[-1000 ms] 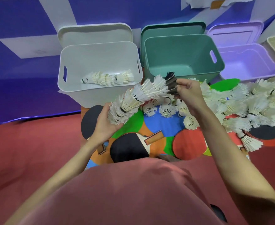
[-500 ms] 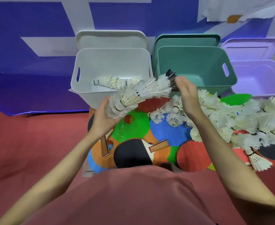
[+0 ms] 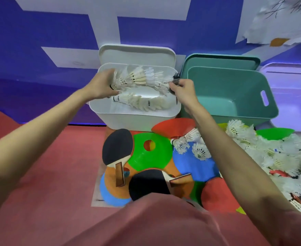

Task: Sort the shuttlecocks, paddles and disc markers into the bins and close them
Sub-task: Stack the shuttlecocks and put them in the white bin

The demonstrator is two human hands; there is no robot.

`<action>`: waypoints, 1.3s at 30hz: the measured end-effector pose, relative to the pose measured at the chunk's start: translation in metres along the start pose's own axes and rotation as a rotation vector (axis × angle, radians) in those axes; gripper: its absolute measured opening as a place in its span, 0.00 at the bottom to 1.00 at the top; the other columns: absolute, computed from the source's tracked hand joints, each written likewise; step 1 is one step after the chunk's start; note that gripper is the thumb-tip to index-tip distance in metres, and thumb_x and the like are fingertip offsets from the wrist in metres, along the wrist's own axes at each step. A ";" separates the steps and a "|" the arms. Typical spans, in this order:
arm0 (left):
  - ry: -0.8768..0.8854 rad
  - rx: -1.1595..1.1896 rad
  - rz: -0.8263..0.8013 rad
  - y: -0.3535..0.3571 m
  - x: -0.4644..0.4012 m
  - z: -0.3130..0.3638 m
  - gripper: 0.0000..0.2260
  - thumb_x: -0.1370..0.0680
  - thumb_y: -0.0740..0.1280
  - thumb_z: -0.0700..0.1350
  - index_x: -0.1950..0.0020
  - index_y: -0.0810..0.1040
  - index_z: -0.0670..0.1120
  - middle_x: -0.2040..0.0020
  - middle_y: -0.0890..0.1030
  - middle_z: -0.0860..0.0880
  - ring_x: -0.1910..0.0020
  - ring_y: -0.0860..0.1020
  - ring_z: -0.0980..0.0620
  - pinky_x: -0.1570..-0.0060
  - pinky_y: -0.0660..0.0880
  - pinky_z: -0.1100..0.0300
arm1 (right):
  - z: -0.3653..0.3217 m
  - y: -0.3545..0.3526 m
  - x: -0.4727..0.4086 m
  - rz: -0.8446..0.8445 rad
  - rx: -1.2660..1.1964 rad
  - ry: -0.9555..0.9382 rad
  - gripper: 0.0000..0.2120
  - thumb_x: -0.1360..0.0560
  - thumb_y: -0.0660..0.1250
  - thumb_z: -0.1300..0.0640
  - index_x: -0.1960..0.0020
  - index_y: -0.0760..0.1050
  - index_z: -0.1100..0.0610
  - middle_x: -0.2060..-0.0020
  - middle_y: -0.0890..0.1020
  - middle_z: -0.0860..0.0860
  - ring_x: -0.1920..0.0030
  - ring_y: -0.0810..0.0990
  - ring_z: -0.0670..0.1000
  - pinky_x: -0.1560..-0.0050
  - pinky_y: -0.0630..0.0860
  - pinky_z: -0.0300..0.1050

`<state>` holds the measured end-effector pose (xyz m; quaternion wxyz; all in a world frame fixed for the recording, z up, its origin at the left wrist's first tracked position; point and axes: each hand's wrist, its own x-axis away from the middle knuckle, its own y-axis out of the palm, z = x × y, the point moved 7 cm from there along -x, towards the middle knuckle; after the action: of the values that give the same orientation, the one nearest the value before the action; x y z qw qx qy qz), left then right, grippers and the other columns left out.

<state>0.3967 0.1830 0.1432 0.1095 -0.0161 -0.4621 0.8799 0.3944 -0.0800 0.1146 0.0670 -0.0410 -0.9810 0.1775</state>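
Observation:
A long nested stack of shuttlecocks (image 3: 142,79) hangs over the open white bin (image 3: 135,116). My left hand (image 3: 101,86) grips its cork end and my right hand (image 3: 181,89) pinches its feather end. Another shuttlecock stack (image 3: 142,102) lies inside the white bin. The green bin (image 3: 235,110) stands open beside it. Loose shuttlecocks (image 3: 274,153) are piled at the right. Two paddles (image 3: 116,148) (image 3: 149,183) lie on coloured disc markers (image 3: 151,153) in front of the bins.
A purple bin (image 3: 295,110) stands open at the far right. Bin lids (image 3: 137,54) lean against the blue and white wall behind. Red floor stretches to the left. My pink shirt fills the bottom of the view.
Both hands carried the shuttlecock stack up and forward from above the disc markers to over the white bin. The stack now lies level between my hands.

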 end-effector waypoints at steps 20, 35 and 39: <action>-0.094 -0.354 -0.639 0.129 -0.074 -0.090 0.35 0.31 0.74 0.38 0.27 0.63 0.44 0.33 0.71 0.42 0.36 0.71 0.42 0.42 0.68 0.57 | 0.136 0.082 -0.045 -0.224 0.108 0.865 0.11 0.24 0.51 0.75 0.62 0.64 0.64 0.68 0.69 0.57 0.70 0.71 0.54 0.54 0.75 0.50; -0.042 -0.637 -0.329 0.130 -0.083 -0.098 0.40 0.36 0.79 0.53 0.34 0.61 0.42 0.44 0.72 0.40 0.50 0.75 0.41 0.56 0.74 0.49 | 0.113 0.091 -0.081 -0.205 0.861 0.251 0.17 0.25 0.60 0.68 0.37 0.67 0.64 0.43 0.77 0.59 0.40 0.76 0.60 0.47 0.74 0.49; -0.128 -0.505 -0.345 0.135 -0.079 -0.105 0.37 0.32 0.78 0.47 0.33 0.59 0.38 0.42 0.71 0.36 0.48 0.76 0.37 0.52 0.73 0.47 | 0.099 0.102 -0.076 -0.299 1.239 0.058 0.26 0.28 0.67 0.66 0.33 0.63 0.60 0.40 0.74 0.60 0.38 0.72 0.58 0.46 0.73 0.48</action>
<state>0.4636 0.1774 -0.0330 0.2203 0.0914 -0.6680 0.7049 0.4605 -0.0269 -0.0226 0.1290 0.1381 -0.6892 0.6995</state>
